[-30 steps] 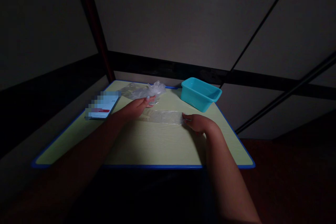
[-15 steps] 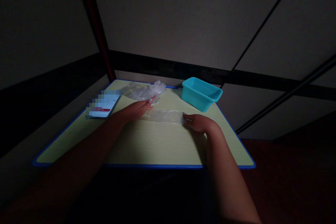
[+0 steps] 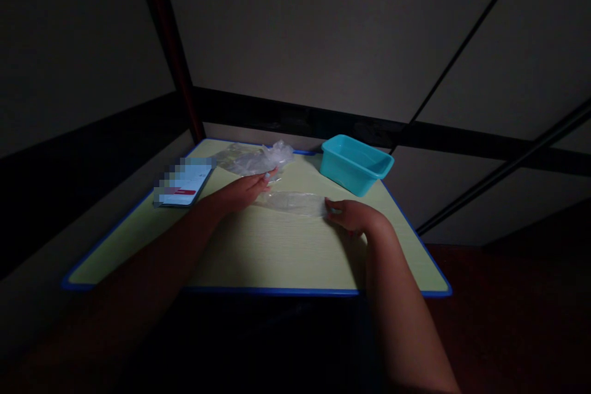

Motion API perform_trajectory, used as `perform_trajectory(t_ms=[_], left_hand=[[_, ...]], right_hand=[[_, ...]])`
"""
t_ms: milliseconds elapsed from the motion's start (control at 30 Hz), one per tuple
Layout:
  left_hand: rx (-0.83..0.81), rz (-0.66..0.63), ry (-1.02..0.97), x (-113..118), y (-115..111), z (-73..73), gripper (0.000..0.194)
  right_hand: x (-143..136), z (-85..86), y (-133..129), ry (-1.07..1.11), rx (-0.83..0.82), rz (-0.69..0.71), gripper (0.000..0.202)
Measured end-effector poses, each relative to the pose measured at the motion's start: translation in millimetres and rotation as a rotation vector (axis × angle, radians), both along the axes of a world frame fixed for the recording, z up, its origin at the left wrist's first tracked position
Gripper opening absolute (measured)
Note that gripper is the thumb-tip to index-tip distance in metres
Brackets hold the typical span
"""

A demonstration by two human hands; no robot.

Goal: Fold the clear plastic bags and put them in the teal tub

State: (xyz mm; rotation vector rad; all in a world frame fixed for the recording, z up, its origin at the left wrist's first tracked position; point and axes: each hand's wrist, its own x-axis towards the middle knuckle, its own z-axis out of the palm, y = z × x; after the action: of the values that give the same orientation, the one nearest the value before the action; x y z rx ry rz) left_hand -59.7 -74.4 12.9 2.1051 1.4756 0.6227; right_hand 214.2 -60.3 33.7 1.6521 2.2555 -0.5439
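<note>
A clear plastic strip or folded bag [image 3: 298, 203] stretches between my hands above the middle of the table. My right hand [image 3: 348, 215] pinches its right end between thumb and fingers. At the other end is my left hand [image 3: 249, 189], its fingers extended and spread, with the plastic lying beside and partly behind them. Just beyond the left fingertips lies a crumpled clear plastic bag [image 3: 253, 159].
A turquoise bin [image 3: 348, 175] stands at the back right of the pale table [image 3: 277, 258], which has a blue edge. A phone with a lit screen [image 3: 187, 181] lies at the left. Panelled walls rise behind.
The plastic between my hands has narrowed and shifted slightly in shape. Both hands keep nearly the same place.
</note>
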Motion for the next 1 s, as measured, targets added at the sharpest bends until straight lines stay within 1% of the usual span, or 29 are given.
perform_trajectory(t_ms=[167, 333, 433, 533, 667, 767, 900, 1000], left_hand=[[0.033, -0.01, -0.011, 0, 2, -2.7, 0.07], [0.113, -0.036, 0.055, -3, 5, -5.4, 0.076], [0.16, -0.06, 0.078, -3, 6, -5.8, 0.075], [0.237, -0.121, 0.122, 1, 6, -8.3, 0.07], [0.288, -0.223, 0.242, 18, 1, -14.2, 0.058], [0.295, -0.343, 0.288, 36, -8, -17.6, 0.052], [0.291, -0.463, 0.372, 57, -20, -20.8, 0.057], [0.294, -0.5, 0.407, 70, -26, -22.3, 0.066]], right_hand=[[2, -2.1, 1, 0.019, -0.024, -0.011, 0.059], [2, -2.0, 1, 0.016, -0.022, -0.019, 0.061], [2, -1.9, 1, 0.017, -0.025, -0.023, 0.062], [2, -1.7, 1, 0.02, -0.019, -0.017, 0.064], [1, -1.1, 0, 0.017, -0.026, -0.017, 0.067], [0, 0.7, 0, 0.021, -0.039, -0.034, 0.069], [-2, 4.0, -3, 0.029, -0.059, -0.055, 0.071], [-4, 5.3, -5, 0.03, -0.074, -0.065, 0.073]])
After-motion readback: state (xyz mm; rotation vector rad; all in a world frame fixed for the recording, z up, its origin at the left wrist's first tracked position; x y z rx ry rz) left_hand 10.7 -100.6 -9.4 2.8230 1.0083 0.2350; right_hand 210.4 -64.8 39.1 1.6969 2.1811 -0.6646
